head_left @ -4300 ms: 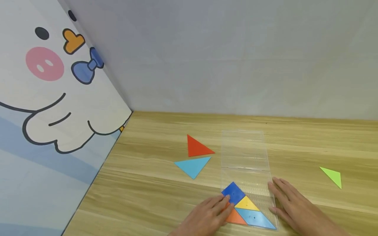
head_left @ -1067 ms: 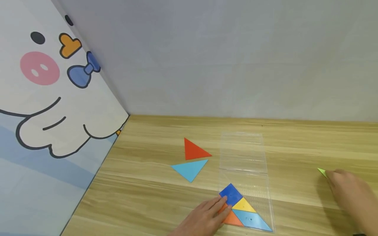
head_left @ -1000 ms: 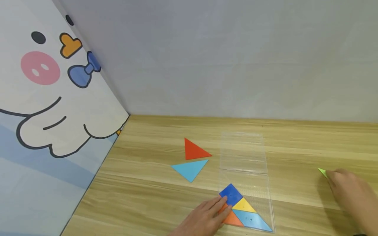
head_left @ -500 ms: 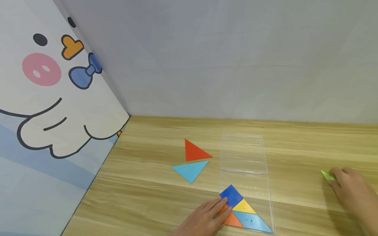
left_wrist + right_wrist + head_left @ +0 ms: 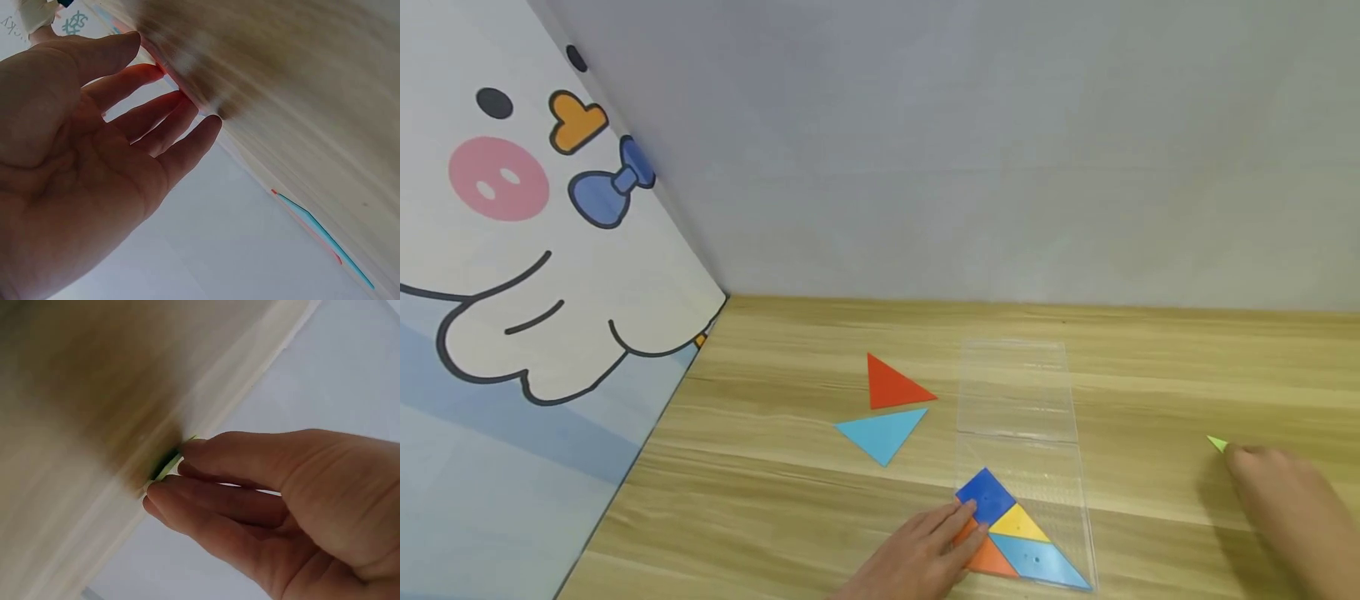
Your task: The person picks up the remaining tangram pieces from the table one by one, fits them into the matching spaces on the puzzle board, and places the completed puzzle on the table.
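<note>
At the right of the head view, my right hand (image 5: 1288,504) covers most of a light green tangram triangle (image 5: 1216,443), leaving one tip showing. In the right wrist view, thumb and fingertips pinch this piece close to the tabletop. My left hand (image 5: 917,550) rests its relaxed fingers on an orange triangle (image 5: 996,560) and the edge of a dark blue square (image 5: 988,498). Those two lie with a yellow triangle (image 5: 1019,524) and a light blue parallelogram (image 5: 1041,563) in the lower half of a clear plastic case (image 5: 1056,471). The left palm faces the left wrist camera.
A red triangle (image 5: 893,387) and a light blue triangle (image 5: 884,434) lie left of the case on the wooden table (image 5: 737,475). The case's clear lid (image 5: 1011,387) is folded back flat. Behind stands a pale cloth wall (image 5: 1000,150), with a cartoon-printed panel (image 5: 497,250) on the left.
My right hand has left the case's right edge and moved right to the green triangle, shifting its grip slightly in the last second. The left hand has stayed put.
</note>
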`<state>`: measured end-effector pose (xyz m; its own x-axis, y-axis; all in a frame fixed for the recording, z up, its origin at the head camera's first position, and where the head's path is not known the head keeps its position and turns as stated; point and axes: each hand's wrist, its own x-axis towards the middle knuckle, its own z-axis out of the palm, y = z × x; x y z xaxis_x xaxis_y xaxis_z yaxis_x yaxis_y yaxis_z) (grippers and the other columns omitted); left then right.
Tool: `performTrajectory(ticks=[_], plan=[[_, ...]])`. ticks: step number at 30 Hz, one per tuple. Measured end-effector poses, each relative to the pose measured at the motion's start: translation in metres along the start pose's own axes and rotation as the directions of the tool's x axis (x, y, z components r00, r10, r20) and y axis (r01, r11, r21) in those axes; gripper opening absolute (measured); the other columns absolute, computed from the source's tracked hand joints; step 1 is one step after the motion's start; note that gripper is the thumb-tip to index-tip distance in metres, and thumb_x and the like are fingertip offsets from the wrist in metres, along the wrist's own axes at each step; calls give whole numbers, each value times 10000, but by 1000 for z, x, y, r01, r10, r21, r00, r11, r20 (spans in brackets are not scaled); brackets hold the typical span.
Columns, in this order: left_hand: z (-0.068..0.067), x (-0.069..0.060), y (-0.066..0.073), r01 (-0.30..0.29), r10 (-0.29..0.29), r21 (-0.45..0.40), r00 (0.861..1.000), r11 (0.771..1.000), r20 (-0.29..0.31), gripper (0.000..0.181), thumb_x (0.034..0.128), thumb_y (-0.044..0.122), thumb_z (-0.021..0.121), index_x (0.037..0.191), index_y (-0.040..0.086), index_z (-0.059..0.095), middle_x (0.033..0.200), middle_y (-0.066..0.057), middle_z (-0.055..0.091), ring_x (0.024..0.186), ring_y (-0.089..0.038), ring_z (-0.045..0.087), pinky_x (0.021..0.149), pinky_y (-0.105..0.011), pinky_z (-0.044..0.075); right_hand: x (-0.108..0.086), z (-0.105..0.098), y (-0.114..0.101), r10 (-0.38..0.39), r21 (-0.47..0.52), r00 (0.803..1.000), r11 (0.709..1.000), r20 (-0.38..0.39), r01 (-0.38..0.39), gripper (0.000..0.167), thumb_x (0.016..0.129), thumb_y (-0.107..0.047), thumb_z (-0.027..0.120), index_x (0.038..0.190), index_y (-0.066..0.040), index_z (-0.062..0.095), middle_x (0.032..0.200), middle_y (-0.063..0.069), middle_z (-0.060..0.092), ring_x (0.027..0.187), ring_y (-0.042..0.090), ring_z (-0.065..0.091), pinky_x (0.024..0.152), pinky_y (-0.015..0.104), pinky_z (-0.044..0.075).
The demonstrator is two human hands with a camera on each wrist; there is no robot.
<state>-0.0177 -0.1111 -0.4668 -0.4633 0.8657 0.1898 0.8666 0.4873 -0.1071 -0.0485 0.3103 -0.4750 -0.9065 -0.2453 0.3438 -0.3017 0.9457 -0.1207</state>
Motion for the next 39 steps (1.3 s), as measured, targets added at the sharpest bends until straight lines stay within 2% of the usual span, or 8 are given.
performTrajectory(ticks=[11,21,28,30,32,35,37,39], plan=[[-2,2,-2,-16,16,27,1000,999,-3,438,1006,308,687,1391,105,636,1426,-112,606,1300,-216,590,1050,-272,478,-2,1,-2,-1,-37,1000,999,-16,0,244,701,214,646,673,21,499,575,51,470,468,258,468,397,437,403],[0,3,-4,-45,51,88,997,995,-65,414,963,326,743,1323,132,687,1377,-100,639,1261,-203,615,1031,-259,488,2,-5,-8,3,-15,1000,1000,-2,-3,278,720,150,727,680,-16,507,581,42,501,476,256,495,392,439,405],[1,3,-4,-51,58,88,995,995,-79,396,961,321,746,1305,132,699,1360,-99,649,1259,-199,618,1043,-257,479,2,-4,-11,-47,-23,993,999,-110,45,273,712,148,700,713,-20,486,593,37,510,457,262,490,365,451,409],[1,3,-4,-49,55,81,996,996,-73,391,966,316,740,1309,132,697,1363,-101,647,1259,-201,618,1040,-257,482,2,-3,-12,-81,-18,983,997,-162,79,253,764,136,656,722,-33,471,586,10,483,444,227,451,350,424,385],[1,3,-4,-46,51,75,996,996,-70,391,968,313,738,1312,131,695,1365,-103,646,1258,-205,619,1035,-258,486,4,-3,-14,-117,-22,972,993,-203,115,215,941,28,533,743,-37,480,593,-5,490,448,185,422,343,392,376],[1,2,-4,-45,50,75,996,996,-74,390,970,309,736,1313,130,692,1366,-104,646,1256,-207,620,1030,-260,490,8,-2,-16,-154,-21,956,988,-250,153,450,1105,-195,273,772,-23,522,620,28,547,449,198,453,346,398,397],[1,2,-4,-44,50,80,996,996,-70,395,976,312,728,1321,127,686,1371,-106,642,1261,-210,617,1031,-262,489,10,-2,-19,-163,-19,949,986,-270,164,654,1119,-355,103,791,-15,555,657,69,605,465,234,515,365,420,438],[2,1,-4,-42,47,73,997,996,-67,399,981,310,722,1330,122,679,1376,-109,639,1265,-213,614,1034,-266,488,12,-3,-22,-160,-6,945,986,-285,165,730,1117,-419,74,813,-2,590,708,124,653,508,314,592,408,471,487]])
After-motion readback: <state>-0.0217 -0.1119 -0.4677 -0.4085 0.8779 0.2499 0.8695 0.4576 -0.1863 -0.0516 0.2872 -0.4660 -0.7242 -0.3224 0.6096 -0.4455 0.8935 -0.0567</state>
